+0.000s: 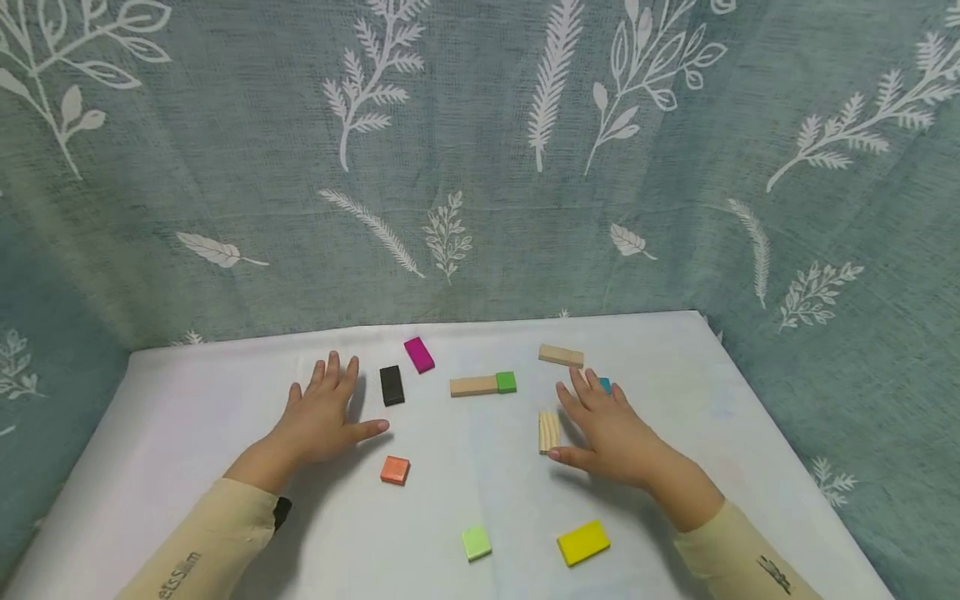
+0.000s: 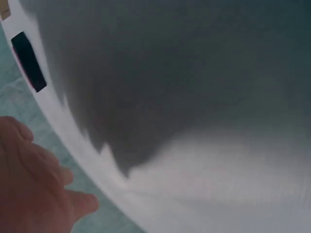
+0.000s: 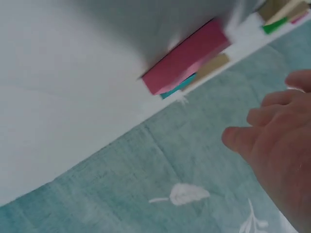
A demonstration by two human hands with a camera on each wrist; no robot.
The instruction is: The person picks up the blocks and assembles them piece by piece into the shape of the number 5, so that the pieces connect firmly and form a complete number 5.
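Observation:
My left hand (image 1: 318, 417) hovers with spread fingers over the white cloth, left of a black block (image 1: 392, 386) and an orange block (image 1: 395, 470). On the other side, my right hand (image 1: 611, 433) is spread too and holds nothing. Its thumb is close to a striped wooden block (image 1: 549, 432); whether they touch I cannot tell. Past its fingertips lies a plain wooden block (image 1: 561, 356), and a blue block (image 1: 604, 385) is mostly hidden by the fingers. The right wrist view shows a pinkish-red block (image 3: 187, 58), which the head view does not show.
Between the hands, a long wooden block (image 1: 474, 387) lies end to end with a green block (image 1: 506, 382). A magenta block (image 1: 419, 355) lies farther back. Nearer are a light green block (image 1: 476, 542) and a yellow block (image 1: 583, 543). A patterned curtain (image 1: 480, 167) surrounds the table.

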